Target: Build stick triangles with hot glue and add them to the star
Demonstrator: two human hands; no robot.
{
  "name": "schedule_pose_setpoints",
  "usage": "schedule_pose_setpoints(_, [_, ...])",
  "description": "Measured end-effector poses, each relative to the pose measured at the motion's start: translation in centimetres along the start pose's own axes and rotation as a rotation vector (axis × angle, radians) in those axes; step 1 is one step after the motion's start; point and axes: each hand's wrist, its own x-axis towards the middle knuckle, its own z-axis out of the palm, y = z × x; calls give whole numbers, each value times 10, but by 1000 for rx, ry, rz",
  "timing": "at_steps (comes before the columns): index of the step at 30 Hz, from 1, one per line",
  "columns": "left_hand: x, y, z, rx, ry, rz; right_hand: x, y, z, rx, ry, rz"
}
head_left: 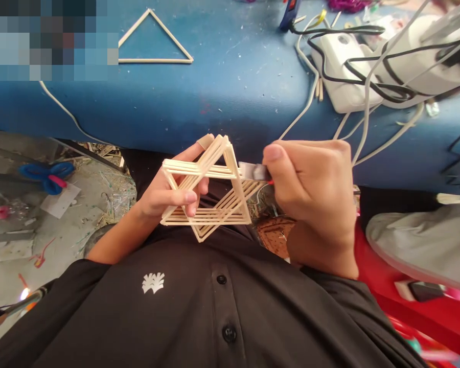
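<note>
A star-shaped frame made of stacked thin wooden sticks is held up in front of my dark shirt. My left hand grips its left side, with the thumb and fingers closed round the sticks. A tan strip is wrapped on one fingertip. My right hand is closed in a fist round a small tool with a flat metal blade, its handle mostly hidden. The blade overlaps the frame's upper right side; whether it touches the sticks I cannot tell.
On the blue table lies a triangle of sticks. A white power strip sits among tangled black and white cables at the right. Scraps litter the floor at left, near a blue looped object. A red surface is at right.
</note>
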Motion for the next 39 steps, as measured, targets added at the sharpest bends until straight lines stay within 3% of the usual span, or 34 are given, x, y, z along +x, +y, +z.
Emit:
schedule_pose_setpoints(5, [-4,4,9,31,-9,-3,20,-14,-1,-198,-63,-14])
schedule_pose_setpoints(20, [-11,11,26,116,123,3,13,-13,1,-205,20,52])
schedule_pose_setpoints(25, [-7,12,28,121,117,27,14,-13,4,-270,6,99])
schedule_pose_setpoints(30, [-10,14,29,141,129,-18,35,6,4,-583,121,313])
schedule_pose_setpoints(32, [-11,15,30,124,159,-55,40,16,1,-570,150,346])
schedule_pose_setpoints(39, [-4,16,30,43,162,-31,24,10,-4,-384,77,5])
